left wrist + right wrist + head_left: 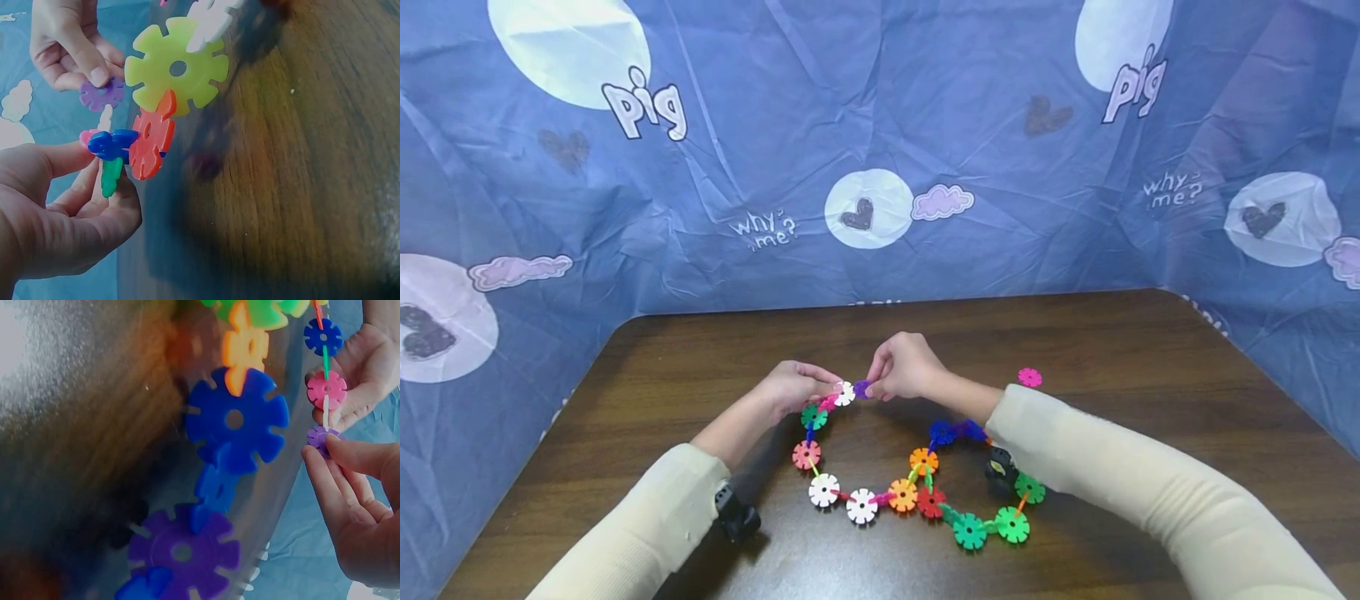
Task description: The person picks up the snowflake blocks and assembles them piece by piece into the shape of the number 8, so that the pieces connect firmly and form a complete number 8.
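My left hand point(793, 387) grips one end of a chain of notched plastic discs, by a pink disc point(327, 389) beside a white disc point(845, 393). With thumb and fingertips, my right hand point(910, 367) pinches a purple notched disc point(862, 390). In the right wrist view this purple disc touches the white one, which stands edge-on; how deep their slots meet, I cannot tell. From my left hand the chain runs down through a green disc point(814, 417) and a white disc point(823, 491), then right to a red disc point(931, 502). My right forearm hides part of it.
A loose pink disc point(1030, 377) lies on the brown wooden table point(715, 350), beyond my right forearm. The chain's right part, with a bright green disc point(1013, 525), curves below that forearm. A blue printed cloth point(865, 100) hangs behind the table.
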Available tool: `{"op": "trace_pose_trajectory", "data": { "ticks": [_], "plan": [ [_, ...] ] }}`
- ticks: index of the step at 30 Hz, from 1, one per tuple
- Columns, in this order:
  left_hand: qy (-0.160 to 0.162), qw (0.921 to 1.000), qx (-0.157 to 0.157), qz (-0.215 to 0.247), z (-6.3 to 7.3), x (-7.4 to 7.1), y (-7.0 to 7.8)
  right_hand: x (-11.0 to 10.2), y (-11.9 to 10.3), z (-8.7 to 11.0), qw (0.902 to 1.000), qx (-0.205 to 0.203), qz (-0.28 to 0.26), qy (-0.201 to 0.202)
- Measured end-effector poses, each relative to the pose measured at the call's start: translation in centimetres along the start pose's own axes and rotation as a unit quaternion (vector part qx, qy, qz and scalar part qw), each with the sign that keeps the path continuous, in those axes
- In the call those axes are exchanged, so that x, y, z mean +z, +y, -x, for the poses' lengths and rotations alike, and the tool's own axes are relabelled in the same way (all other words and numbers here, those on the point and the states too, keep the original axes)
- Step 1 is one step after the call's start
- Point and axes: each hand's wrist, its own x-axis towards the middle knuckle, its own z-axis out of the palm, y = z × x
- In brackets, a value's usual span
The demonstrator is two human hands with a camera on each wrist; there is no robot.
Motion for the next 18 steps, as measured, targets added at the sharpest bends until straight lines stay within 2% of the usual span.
{"op": "trace_pose_trajectory", "data": {
  "ticks": [5, 10, 14, 18],
  "plan": [
    [-0.013, 0.9998, -0.004, 0.011, -0.1, 0.0, -0.1, 0.6, 0.1, 0.3, 0.9998, -0.016, 0.011, 0.007],
    [-0.028, 0.9987, 0.000, 0.043, -0.4, -0.1, -0.4, 1.4, 0.1, 0.4, 0.9993, -0.014, 0.010, 0.035],
    [-0.026, 0.9980, 0.007, 0.058, -0.5, 0.1, -0.4, 1.6, -0.1, 0.2, 0.9984, -0.007, 0.003, 0.055],
    [-0.017, 0.9979, 0.002, 0.062, -0.4, 0.3, -0.3, 1.7, -0.1, 0.1, 0.9984, -0.010, -0.004, 0.056]
  ]
}}
